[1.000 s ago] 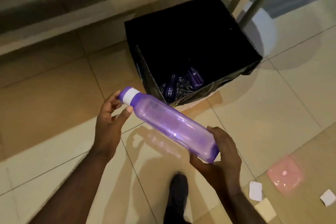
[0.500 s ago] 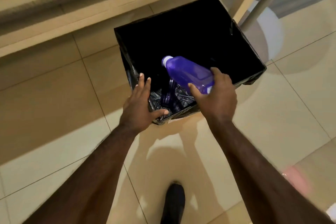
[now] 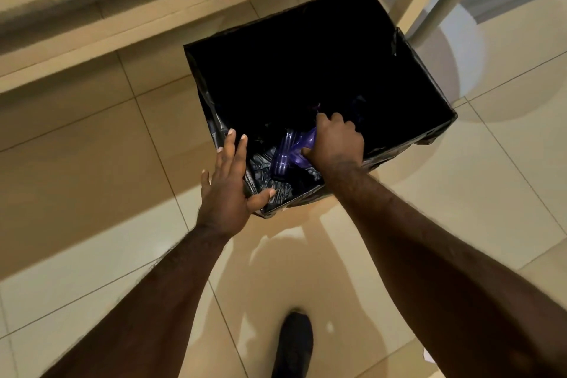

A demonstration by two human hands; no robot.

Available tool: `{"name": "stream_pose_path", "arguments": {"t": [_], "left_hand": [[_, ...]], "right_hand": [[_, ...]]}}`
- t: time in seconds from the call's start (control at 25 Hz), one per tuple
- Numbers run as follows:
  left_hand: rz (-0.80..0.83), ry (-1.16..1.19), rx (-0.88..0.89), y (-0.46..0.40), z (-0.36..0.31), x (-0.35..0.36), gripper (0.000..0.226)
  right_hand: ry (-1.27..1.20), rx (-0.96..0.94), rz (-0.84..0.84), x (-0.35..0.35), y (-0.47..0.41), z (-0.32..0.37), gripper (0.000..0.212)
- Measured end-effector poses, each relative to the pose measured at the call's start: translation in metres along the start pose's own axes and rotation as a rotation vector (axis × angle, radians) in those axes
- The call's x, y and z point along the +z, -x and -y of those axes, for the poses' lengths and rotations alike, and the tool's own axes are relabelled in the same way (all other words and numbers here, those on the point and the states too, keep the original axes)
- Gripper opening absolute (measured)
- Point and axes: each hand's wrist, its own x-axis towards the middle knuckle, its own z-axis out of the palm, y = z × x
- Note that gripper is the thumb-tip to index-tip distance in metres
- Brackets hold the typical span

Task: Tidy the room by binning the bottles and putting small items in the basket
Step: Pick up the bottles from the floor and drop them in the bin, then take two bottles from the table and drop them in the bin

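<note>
One dark shoe stands on the tiled floor. Two hands: the left hand, fingers spread, rests on the near corner of the one black-lined bin. The right hand is clamped on a purple bottle — half a second ago above the rim, now down inside the bin beside another purple bottle.

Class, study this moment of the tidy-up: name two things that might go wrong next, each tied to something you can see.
1. The right hand is deep in the bin, closed on a purple bottle; its fingers may snag the loose liner.
2. The left hand presses the bin's near corner; the bin may tip or slide.
</note>
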Motion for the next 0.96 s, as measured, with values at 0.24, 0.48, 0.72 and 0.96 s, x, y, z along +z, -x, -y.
{"name": "stream_pose_path", "arguments": {"t": [0.24, 0.48, 0.72, 0.96], "left_hand": [[0.038, -0.065, -0.033, 0.001, -0.003, -0.003, 0.103], [0.228, -0.211, -0.018, 0.016, -0.020, -0.040, 0.095], [0.260, -0.304, 0.053, 0.098, -0.083, -0.143, 0.081], [0.185, -0.235, -0.013, 0.189, -0.137, -0.269, 0.076]], "right_hand": [[-0.046, -0.027, -0.018, -0.016, 0.018, -0.003, 0.059], [-0.318, -0.092, -0.085, -0.065, 0.097, -0.007, 0.047], [-0.331, -0.190, -0.062, -0.168, 0.162, -0.012, 0.053], [-0.277, -0.316, -0.008, -0.287, 0.216, -0.004, 0.061]]}}
